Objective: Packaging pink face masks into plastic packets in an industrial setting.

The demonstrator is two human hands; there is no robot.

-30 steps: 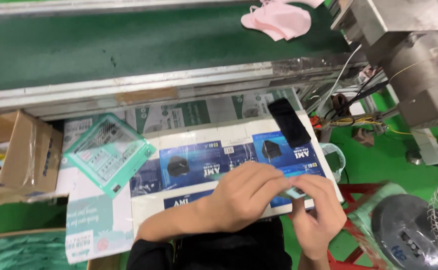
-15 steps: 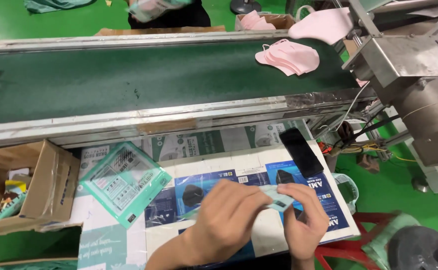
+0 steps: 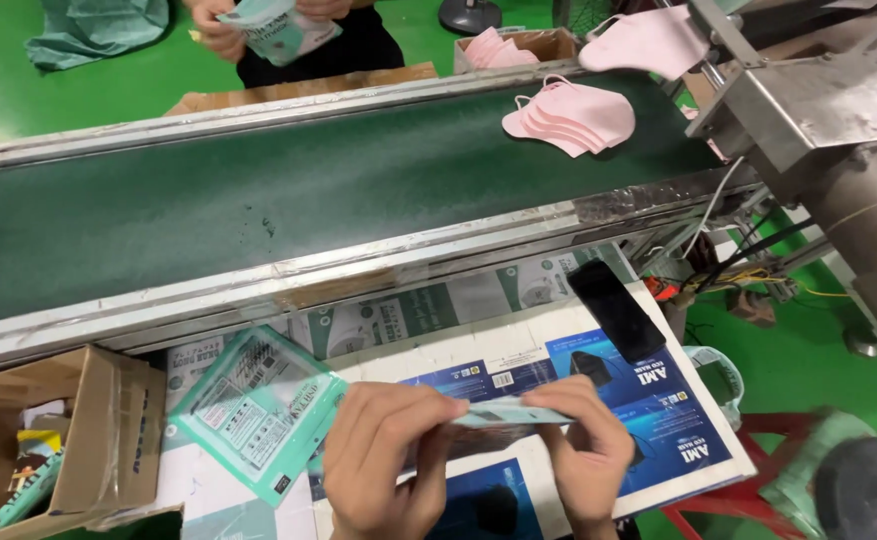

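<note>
across the top of the view runs the long dark green conveyor belt (image 3: 288, 190), the biggest thing here, with a stack of pink masks (image 3: 570, 118) lying on its far right end. beyond the belt, another person's hands (image 3: 220, 38) hold a pale packet. right of the belt stands a steel machine (image 3: 838, 130) with wires hanging under it. below the belt sits the surface (image 3: 518, 345), covered with flattened blue and white boxes (image 3: 658, 410). below the belt's left end is an open cardboard box (image 3: 108, 430). a teal printed pouch (image 3: 256, 408) lies flat on the surface below the belt's middle, and a black phone (image 3: 616, 310) rests below the belt's right part. nearest the viewer, below the belt and over the blue boxes, the left hand (image 3: 383, 465) and right hand (image 3: 590, 455) each pinch one end of a thin teal packet (image 3: 503, 414), held edge-on between them.
</note>
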